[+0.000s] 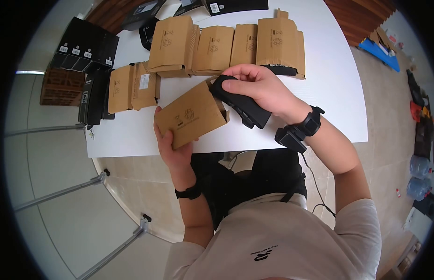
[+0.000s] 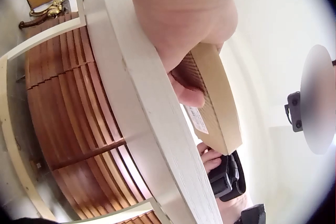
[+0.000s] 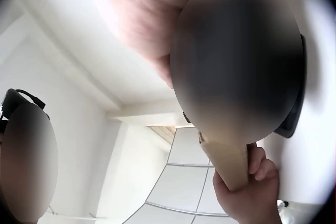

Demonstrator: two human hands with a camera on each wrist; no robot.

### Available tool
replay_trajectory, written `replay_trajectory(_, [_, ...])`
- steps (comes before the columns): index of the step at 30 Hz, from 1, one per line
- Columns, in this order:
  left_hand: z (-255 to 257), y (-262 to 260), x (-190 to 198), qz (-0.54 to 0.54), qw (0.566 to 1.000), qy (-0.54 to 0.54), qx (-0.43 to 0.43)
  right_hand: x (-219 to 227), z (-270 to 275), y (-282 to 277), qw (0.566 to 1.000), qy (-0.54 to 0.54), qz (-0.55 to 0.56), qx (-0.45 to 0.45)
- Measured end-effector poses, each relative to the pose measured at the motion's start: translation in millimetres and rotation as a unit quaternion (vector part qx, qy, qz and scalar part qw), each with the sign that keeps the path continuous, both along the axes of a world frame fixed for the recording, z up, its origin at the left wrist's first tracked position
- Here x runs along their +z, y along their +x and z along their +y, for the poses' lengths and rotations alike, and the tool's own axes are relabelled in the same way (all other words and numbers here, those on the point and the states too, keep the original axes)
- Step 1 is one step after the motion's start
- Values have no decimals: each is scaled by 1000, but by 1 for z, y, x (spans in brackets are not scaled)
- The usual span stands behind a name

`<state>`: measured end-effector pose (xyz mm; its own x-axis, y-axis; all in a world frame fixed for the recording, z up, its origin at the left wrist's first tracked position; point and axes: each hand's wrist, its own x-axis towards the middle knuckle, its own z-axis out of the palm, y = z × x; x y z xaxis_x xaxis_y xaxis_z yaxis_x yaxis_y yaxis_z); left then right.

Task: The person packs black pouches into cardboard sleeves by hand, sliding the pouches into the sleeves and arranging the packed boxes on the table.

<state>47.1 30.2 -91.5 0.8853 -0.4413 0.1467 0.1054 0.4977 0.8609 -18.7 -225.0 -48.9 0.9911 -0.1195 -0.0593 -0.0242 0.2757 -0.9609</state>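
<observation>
My left hand [image 1: 176,155] grips a small brown cardboard box [image 1: 191,116] by its near left part, thumb on the printed face. The box is tilted over the table's front edge, with its flapped end toward the right. In my right hand [image 1: 268,91] is a black, flat, elongated object [image 1: 242,105] with a clip-like part on its lower side. Its upper left end overlaps the box's flapped end in the head view. In the left wrist view, the box [image 2: 223,98] shows a white label, and the black object [image 2: 231,179] lies beyond it. A blur covers much of the right wrist view.
Several brown boxes [image 1: 217,44] stand in a row along the white table [image 1: 329,93], with smaller cartons [image 1: 121,88] at the left. Black boxes [image 1: 84,46] are stacked at the far left, others at the back. A cable [image 1: 312,175] hangs from the right wrist camera.
</observation>
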Motion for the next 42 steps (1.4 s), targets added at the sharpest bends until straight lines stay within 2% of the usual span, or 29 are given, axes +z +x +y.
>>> replay_trajectory(6, [-3,2,1,44,998,-43,5,-2,-1,0,999,-9,50,-9])
replay_trajectory(9, [-6,-2,3,29,999,6,31,-10,-2,1,998,-7,45,38])
replay_trajectory(11, [-6,-3,4,-6,999,33,26,-9,2,0,1000,-11,4,-7])
replay_trajectory(15, [-9,-2,9,47,998,-3,47,-15,0,1,998,-56,6,0])
replay_trajectory(18, [-10,-2,11,68,997,-18,35,-12,3,-1,996,-77,-9,38])
replay_trajectory(21, [-11,-4,12,80,995,-19,49,-4,8,-4,982,-164,39,83])
replay_trajectory(25, [-3,-2,7,84,995,-34,48,0,8,-7,979,-162,52,108])
replay_trajectory(27, [-2,2,5,96,993,-50,54,0,7,-10,953,-239,-166,76])
replay_trajectory(30, [1,6,2,132,988,-66,44,11,7,-15,961,-215,-139,105])
replay_trajectory(31, [1,6,2,133,988,-64,37,1,9,-12,941,-257,-212,60])
replay_trajectory(32, [1,6,2,135,988,-61,31,0,8,-11,942,-256,-210,57])
replay_trajectory(35, [-6,0,7,110,993,-26,30,0,10,-12,962,-253,-97,-11])
replay_trajectory(36, [-6,0,7,111,993,-24,30,1,10,-12,963,-252,-96,-11])
replay_trajectory(38, [-6,2,7,66,998,11,-20,6,9,-11,986,-169,-16,-1])
replay_trajectory(40, [-2,5,3,55,997,27,-43,5,11,-11,984,-174,-25,-18])
replay_trajectory(42, [2,9,2,43,996,44,-65,5,11,-12,984,-179,21,-9])
